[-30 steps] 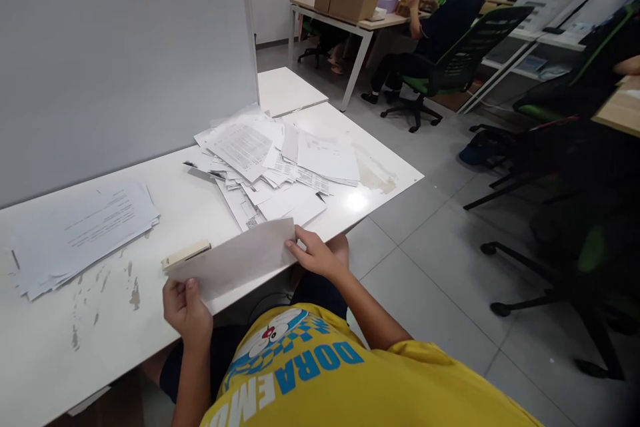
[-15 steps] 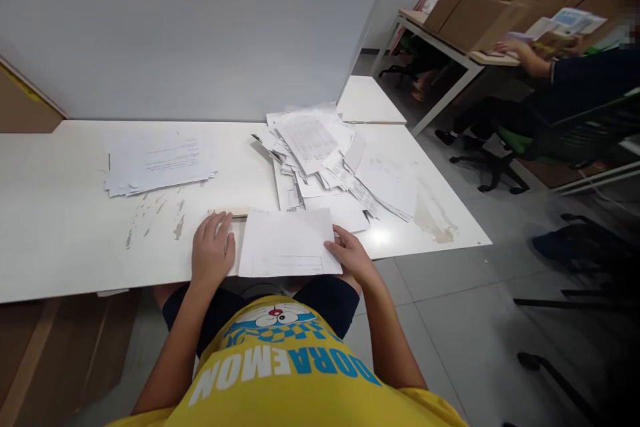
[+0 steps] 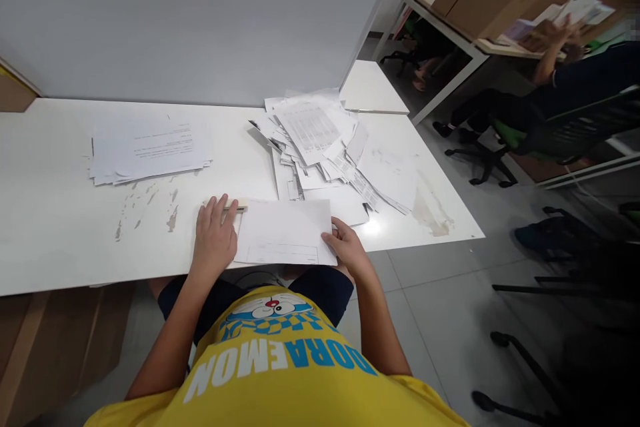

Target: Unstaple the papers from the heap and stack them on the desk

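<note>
My right hand (image 3: 347, 248) pinches the right edge of a white sheet of paper (image 3: 285, 230), thumb on top and fingers underneath. The sheet lies at the table's front edge, with a printed box outline along its near side. At its left, my left hand (image 3: 216, 230) lies palm down with fingers stretched forward. Those fingers rest over a pale beige, bar-like object (image 3: 242, 203) with a dark slot; most of it is hidden beneath the hand and I cannot make out its kind.
A messy heap of printed papers (image 3: 313, 137) lies beyond the sheet. A neater paper stack (image 3: 150, 147) sits on the left of the white table (image 3: 50, 227). A grey panel (image 3: 200, 20) stands behind. At right, a seated co-worker's hand (image 3: 560, 30) holds papers near cardboard boxes (image 3: 493, 0).
The view has shifted slightly. My left fingers have moved a little over the beige object, and the sheet sits nearer to it. The co-worker has lifted papers.
</note>
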Motion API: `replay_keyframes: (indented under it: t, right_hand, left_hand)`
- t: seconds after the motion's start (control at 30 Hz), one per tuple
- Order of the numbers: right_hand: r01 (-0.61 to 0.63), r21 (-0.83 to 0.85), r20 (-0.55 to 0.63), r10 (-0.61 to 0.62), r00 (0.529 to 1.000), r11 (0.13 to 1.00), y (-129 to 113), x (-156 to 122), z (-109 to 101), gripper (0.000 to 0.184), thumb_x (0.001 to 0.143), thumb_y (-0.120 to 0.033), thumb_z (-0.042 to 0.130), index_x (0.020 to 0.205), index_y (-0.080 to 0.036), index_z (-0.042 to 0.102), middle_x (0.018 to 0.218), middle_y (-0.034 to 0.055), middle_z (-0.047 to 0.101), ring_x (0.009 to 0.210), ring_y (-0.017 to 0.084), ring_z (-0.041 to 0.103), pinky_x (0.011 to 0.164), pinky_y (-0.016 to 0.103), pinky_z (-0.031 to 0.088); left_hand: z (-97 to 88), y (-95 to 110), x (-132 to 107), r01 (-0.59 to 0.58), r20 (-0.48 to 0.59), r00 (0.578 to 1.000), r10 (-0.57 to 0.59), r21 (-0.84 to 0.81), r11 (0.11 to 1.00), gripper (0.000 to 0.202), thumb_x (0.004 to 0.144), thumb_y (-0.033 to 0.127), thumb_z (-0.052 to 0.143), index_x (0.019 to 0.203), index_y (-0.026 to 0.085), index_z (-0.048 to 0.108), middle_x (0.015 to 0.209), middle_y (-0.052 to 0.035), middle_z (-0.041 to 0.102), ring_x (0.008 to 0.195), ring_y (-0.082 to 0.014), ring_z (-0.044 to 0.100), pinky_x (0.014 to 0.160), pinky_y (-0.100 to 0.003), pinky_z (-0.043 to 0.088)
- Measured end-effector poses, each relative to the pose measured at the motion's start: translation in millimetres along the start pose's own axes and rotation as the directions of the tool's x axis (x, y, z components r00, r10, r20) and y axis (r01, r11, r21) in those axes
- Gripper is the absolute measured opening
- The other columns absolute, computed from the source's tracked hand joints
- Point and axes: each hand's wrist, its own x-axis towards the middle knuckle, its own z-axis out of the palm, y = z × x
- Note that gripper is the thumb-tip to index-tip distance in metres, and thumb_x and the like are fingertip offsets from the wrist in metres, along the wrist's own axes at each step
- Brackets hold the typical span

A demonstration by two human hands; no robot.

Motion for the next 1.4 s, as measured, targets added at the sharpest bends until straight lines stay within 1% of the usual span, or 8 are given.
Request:
replay_keyframes:
  t: [0.1, 0.17, 0.37, 0.63, 0.83, 1.03, 1.17, 1.4]
  right_hand:
    - [0.001, -0.023, 0.017, 0.000, 1.000, 1.000, -5.1, 2.1, -1.2, 0.051, 0.075, -0.034, 0.064, 0.124, -0.020, 0.063, 0.069, -0.0009, 0.065, 0.072, 0.020, 0.062, 0.066, 0.031, 0.048]
    - [0.002, -0.030, 0.044, -0.001, 0.999, 1.000, -10.1, 3.2, -1.8, 0.050, 0.076, -0.033, 0.064, 0.124, -0.021, 0.063, 0.074, 0.0004, 0.068, 0.075, 0.021, 0.064, 0.068, 0.031, 0.049]
    - [-0.027, -0.012, 0.094, 0.028, 0.995, 1.000, -14.7, 5.8, 0.1, 0.052, 0.075, -0.032, 0.066, 0.126, -0.020, 0.061, 0.083, 0.0025, 0.073, 0.082, 0.023, 0.067, 0.073, 0.034, 0.051]
    - [-0.057, 0.096, 0.105, 0.046, 0.993, 0.994, -6.0, 6.4, -2.7, 0.053, 0.075, -0.037, 0.071, 0.125, -0.022, 0.061, 0.084, 0.0026, 0.074, 0.080, 0.022, 0.067, 0.071, 0.033, 0.052]
    - [-0.064, 0.122, 0.119, 0.049, 0.992, 0.991, -9.4, 7.3, -2.7, 0.052, 0.076, -0.040, 0.072, 0.124, -0.022, 0.061, 0.087, 0.0035, 0.075, 0.080, 0.022, 0.067, 0.071, 0.033, 0.052]
    - [-0.064, 0.111, 0.150, 0.047, 0.988, 0.992, -13.0, 6.7, -4.1, 0.052, 0.080, -0.044, 0.070, 0.126, -0.023, 0.061, 0.096, 0.0052, 0.075, 0.087, 0.023, 0.068, 0.076, 0.035, 0.054]
    - [-0.061, 0.108, 0.181, 0.041, 0.983, 0.992, -10.3, 9.0, -7.2, 0.054, 0.081, -0.046, 0.070, 0.130, -0.024, 0.060, 0.101, 0.0054, 0.075, 0.090, 0.023, 0.068, 0.079, 0.036, 0.054]
    - [-0.041, 0.174, 0.206, 0.004, 0.978, 0.984, -5.1, 11.7, -3.0, 0.052, 0.084, -0.045, 0.069, 0.131, -0.024, 0.059, 0.098, 0.0048, 0.074, 0.086, 0.021, 0.069, 0.076, 0.034, 0.054]
  left_hand:
    - [-1.9, -1.8, 0.5, 0.036, -0.021, 0.999, -0.036, -0.013, 0.999, 0.055, 0.089, 0.013, 0.044, 0.143, 0.018, 0.051, 0.149, -0.0168, 0.048, 0.144, -0.0356, 0.035, 0.117, -0.058, 0.031]
    - [-2.3, -3.7, 1.4, 0.017, -0.036, 0.999, -0.018, -0.026, 1.000, 0.055, 0.088, 0.012, 0.044, 0.142, 0.020, 0.052, 0.145, -0.0156, 0.051, 0.141, -0.0342, 0.038, 0.116, -0.056, 0.034]
    - [1.6, -7.9, 3.5, -0.103, -0.029, 0.994, 0.102, -0.056, 0.993, 0.061, 0.089, 0.007, 0.036, 0.148, 0.017, 0.043, 0.140, -0.0173, 0.055, 0.138, -0.0307, 0.044, 0.114, -0.053, 0.040]
    - [5.9, -7.1, 1.8, -0.129, -0.032, 0.991, 0.129, -0.011, 0.992, 0.062, 0.090, 0.007, 0.036, 0.152, 0.016, 0.038, 0.143, -0.0177, 0.055, 0.139, -0.0308, 0.046, 0.113, -0.053, 0.044]
    - [8.1, -15.4, 6.1, -0.172, -0.072, 0.983, 0.169, -0.026, 0.985, 0.056, 0.090, 0.007, 0.039, 0.143, 0.018, 0.051, 0.133, -0.0162, 0.064, 0.130, -0.0296, 0.055, 0.107, -0.052, 0.048]
    - [9.6, -33.2, 18.0, -0.242, -0.036, 0.970, 0.240, -0.041, 0.970, 0.047, 0.090, 0.007, 0.040, 0.127, 0.018, 0.065, 0.118, -0.0133, 0.072, 0.117, -0.0264, 0.065, 0.099, -0.048, 0.055]
    - [12.6, -36.5, 20.1, -0.272, -0.017, 0.962, 0.272, -0.022, 0.962, 0.044, 0.091, 0.008, 0.041, 0.125, 0.018, 0.066, 0.112, -0.0128, 0.074, 0.111, -0.0263, 0.068, 0.094, -0.047, 0.057]
    - [9.0, -29.5, 21.1, -0.338, -0.177, 0.923, 0.343, 0.056, 0.939, 0.046, 0.089, 0.005, 0.047, 0.130, 0.018, 0.062, 0.112, -0.0118, 0.074, 0.109, -0.0245, 0.069, 0.091, -0.039, 0.057]
